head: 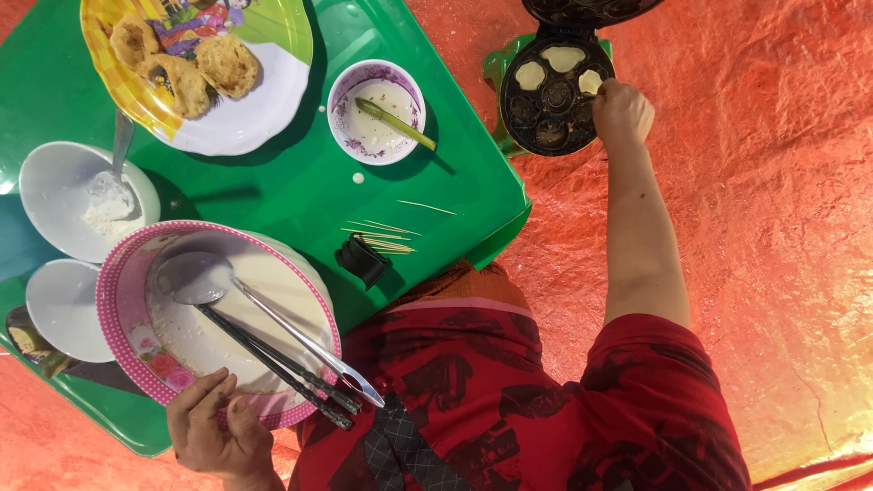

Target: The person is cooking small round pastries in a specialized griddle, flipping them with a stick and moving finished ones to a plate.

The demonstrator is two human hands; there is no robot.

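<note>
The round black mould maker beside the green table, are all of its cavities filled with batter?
No: in the black mould maker only about three cavities near the top hold pale batter, while the lower ones look dark and empty.

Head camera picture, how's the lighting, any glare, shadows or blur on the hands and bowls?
Head view: warm reddish light throughout, the red ground sheet almost glowing; soft dark shadows lie on the green table beside the small bowl and plate; mild sheen on the ladle; the left hand and right hand look sharp, without motion blur.
</note>
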